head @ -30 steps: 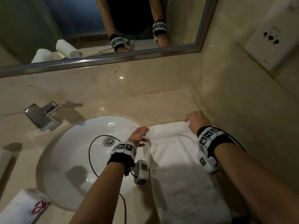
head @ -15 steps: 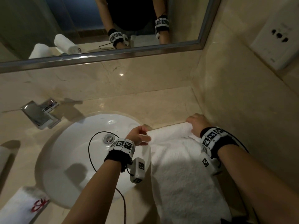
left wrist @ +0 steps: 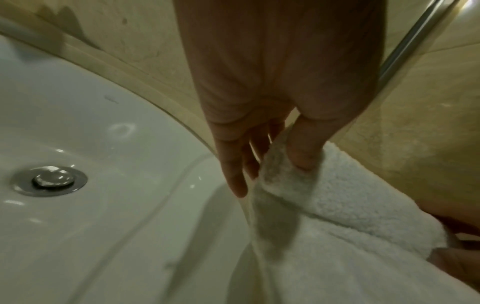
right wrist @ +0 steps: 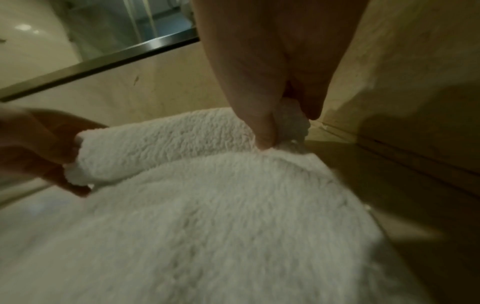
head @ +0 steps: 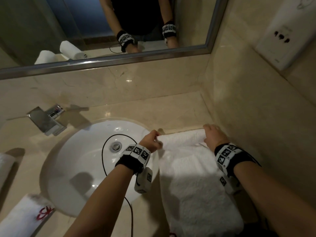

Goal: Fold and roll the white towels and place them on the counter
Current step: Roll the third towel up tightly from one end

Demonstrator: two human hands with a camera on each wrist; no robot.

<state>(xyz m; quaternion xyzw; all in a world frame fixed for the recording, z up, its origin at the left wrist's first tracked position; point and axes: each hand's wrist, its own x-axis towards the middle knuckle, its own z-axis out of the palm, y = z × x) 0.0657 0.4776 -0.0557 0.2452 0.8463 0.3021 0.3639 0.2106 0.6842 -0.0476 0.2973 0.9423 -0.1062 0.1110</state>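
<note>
Head view: a white towel (head: 196, 185) is lying on the beige counter (head: 153, 113) at lower right, its long axis running from the frame bottom up toward the mirror. Its far end is forming a roll lying left-to-right.

Left wrist view: the left hand (left wrist: 272, 102) is pinching the roll's end.

Right wrist view: the right hand (right wrist: 280, 72) is gripping the opposite end.

Both forearms are bare, and each wrist carries a black band (head: 128, 164) topped by a ring of white square tiles (head: 137, 151) printed with black-and-white fiducial patterns. A small white box camera (head: 144, 180) with the same kind of marker on its sides hangs under the left wrist, and a thin black cable (head: 103, 151) loops away from it. The right wrist wears a matching band (head: 230, 157) with a white marked block (head: 225, 183) below it.
</note>
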